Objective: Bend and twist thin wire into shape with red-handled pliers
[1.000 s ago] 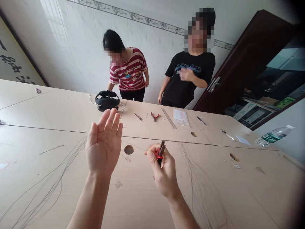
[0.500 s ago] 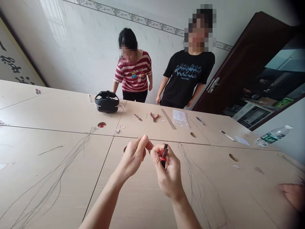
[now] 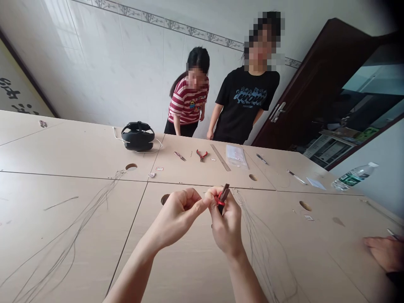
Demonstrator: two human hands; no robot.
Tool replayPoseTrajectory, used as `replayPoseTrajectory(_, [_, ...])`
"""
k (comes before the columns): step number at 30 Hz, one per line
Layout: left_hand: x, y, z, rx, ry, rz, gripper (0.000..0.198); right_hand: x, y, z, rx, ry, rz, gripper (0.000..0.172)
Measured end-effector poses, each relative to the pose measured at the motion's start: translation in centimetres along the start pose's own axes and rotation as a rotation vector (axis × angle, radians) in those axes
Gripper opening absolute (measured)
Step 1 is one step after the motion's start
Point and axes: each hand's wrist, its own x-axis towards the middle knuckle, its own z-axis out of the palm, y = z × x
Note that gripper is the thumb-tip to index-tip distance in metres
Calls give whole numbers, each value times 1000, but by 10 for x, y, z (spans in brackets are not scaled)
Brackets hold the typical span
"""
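Observation:
My right hand (image 3: 226, 223) is closed around small red-handled pliers (image 3: 221, 198), whose dark jaws point up and away. My left hand (image 3: 180, 212) is pinched shut, its thumb and fingertips touching my right thumb just beside the pliers; whatever it pinches is too small to make out. Both hands hover above the pale wooden table (image 3: 78, 235), near a round hole (image 3: 164, 198) in the top. Bundles of thin grey wire (image 3: 261, 235) lie on the table right of my hands, and more wire (image 3: 72, 235) lies to the left.
Two people stand at the far side: one in a striped shirt (image 3: 187, 103), one in a black T-shirt (image 3: 244, 105). Before them lie a black headset (image 3: 138, 136), red pliers (image 3: 201, 155), a ruler (image 3: 221, 157), a plastic bag (image 3: 235, 154). A water bottle (image 3: 353, 177) lies right. Another person's hand (image 3: 381, 252) rests at right.
My left hand went from open and raised to pinched against my right thumb beside the pliers. The person in the striped shirt stepped right. Another person's hand came in at the right edge.

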Motion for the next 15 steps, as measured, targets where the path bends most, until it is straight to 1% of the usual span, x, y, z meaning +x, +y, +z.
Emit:
replayPoseTrajectory(3, [-2,-2,-5,57,-27,-5,39,1,-1,1,7,-7,-3,19])
replayPoseTrajectory(8, [-3,-2,-14,65,-137,18,37,0,-5,2,-4,-7,0,18])
replayPoseTrajectory(11, [-3,-1,-15,68,-163,26,33,0,-6,2,57,-39,14,18])
replayPoseTrajectory(15, [0,0,-12,-62,-175,20,29,0,-6,2,76,-42,12,16])
